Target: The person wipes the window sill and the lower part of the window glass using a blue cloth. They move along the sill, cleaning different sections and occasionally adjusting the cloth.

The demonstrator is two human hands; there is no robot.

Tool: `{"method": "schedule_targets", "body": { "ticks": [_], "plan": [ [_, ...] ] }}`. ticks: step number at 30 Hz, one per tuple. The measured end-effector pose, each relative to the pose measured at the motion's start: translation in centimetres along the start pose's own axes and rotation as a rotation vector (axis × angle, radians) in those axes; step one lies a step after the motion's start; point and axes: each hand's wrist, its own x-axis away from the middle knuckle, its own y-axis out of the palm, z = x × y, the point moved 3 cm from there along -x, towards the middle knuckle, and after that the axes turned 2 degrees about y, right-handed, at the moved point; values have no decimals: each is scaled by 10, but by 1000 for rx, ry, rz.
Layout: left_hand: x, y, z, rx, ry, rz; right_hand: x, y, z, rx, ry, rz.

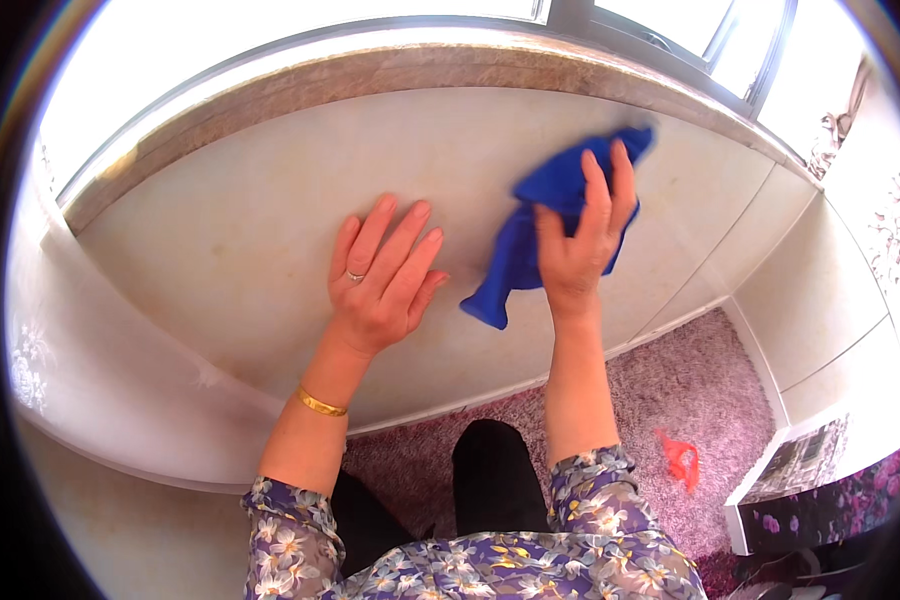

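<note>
A crumpled blue cloth point(521, 240) lies against the pale tiled wall point(270, 217) below the window. My right hand point(579, 259) presses on it with fingers bent; one end sticks out past the fingertips and another trails down to the left. To the left, my left hand point(379, 289) rests with its palm towards the same wall, fingers spread and nothing in it. It wears a ring, and a gold bangle point(322, 403) circles the wrist.
A brown stone windowsill point(420, 69) runs above the tiles, under a metal-framed window point(664, 41). Sheer curtain fabric point(157, 360) hangs at the left. On the purple carpet point(667, 375) lies a red strip point(680, 459). A box-like piece with a floral print point(817, 502) stands lower right.
</note>
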Motion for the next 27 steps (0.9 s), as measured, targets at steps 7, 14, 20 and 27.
{"method": "schedule_targets", "body": {
  "ticks": [7, 14, 20, 27],
  "plan": [
    [-6, 6, 4, -18, -5, 8, 52, 27, -22, 277, -167, -174],
    [-5, 5, 3, -38, 0, 47, 26, -7, 54, 182, 137, 186],
    [2, 11, 5, -53, -9, 49, 35, 21, -3, 200, -201, -109],
    [20, 39, 32, -198, -73, -62, 32, -15, 62, 137, 297, 183]
  ]
}}
